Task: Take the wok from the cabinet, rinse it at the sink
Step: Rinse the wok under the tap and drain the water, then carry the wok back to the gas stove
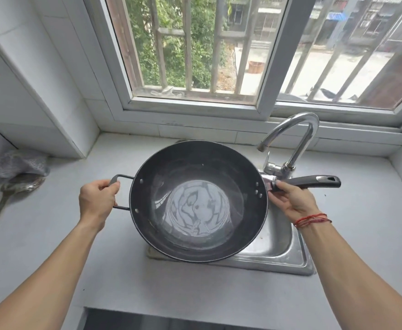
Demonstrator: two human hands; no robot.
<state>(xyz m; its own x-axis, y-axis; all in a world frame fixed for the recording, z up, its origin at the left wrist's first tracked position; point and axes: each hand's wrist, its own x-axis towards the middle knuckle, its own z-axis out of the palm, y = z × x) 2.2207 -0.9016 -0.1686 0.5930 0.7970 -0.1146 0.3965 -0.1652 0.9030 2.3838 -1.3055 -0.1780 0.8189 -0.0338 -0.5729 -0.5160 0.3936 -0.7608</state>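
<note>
Over sink (278, 246), overhanging its left edge: wok (197, 201), held between both hands, long axis left to right. Left hand (97, 198) curled round loop handle (121, 178), right hand (290, 202) gripping stick handle (314, 182) near rim. Spout (263, 146) just beyond far-right rim.

I'm looking down on a pale grey countertop (104, 277) that meets a white tiled wall (35, 75) at its left edge and a low tiled ledge (195, 133) along its far edge. Above the ledge is a white-framed sliding window (275, 67) with metal bars (187, 55) outside the glass. Daylight comes in through it. Outside I make out green shrubs (173, 67) to the left and a paved lane (314, 65) with buildings (373, 20) to the right. A dark recess (171, 321) sits at the countertop's near edge.
</note>
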